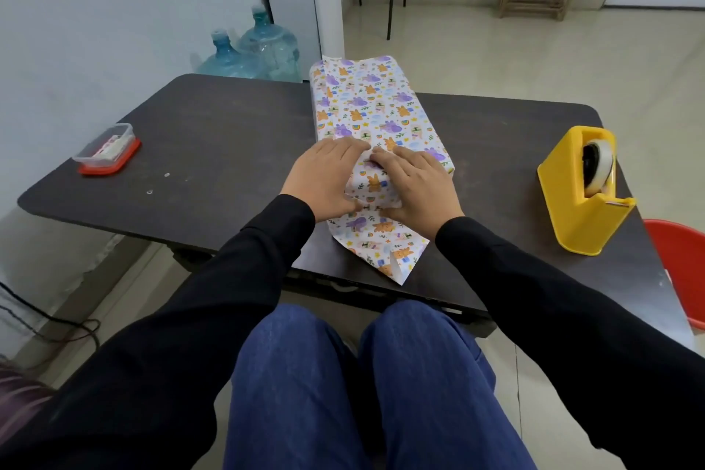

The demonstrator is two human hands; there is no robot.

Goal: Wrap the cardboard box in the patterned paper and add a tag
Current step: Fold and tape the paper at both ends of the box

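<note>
The left hand [324, 179] and the right hand [416, 183] are both lying spread and fairly flat, fingers nearly straight, pressing the patterned paper [372, 103] down over the near end of the cardboard box, which is hidden under that paper. The fingertips of the two hands are almost meeting on the top edge, while both thumbs are reaching down the near face and pushing the folded paper inward; neither hand is closing around anything. Below the thumbs, a loose flap [381, 246] of the paper is lying flat on the dark table [229, 133] and pointing toward the person. The wrapped parcel is sitting lengthwise in the middle of the table, its far end reaching the table's far edge. A yellow tape dispenser [572, 210] is standing well apart on the right, and a small clear container with a red lid [107, 151] is resting well apart on the left.
</note>
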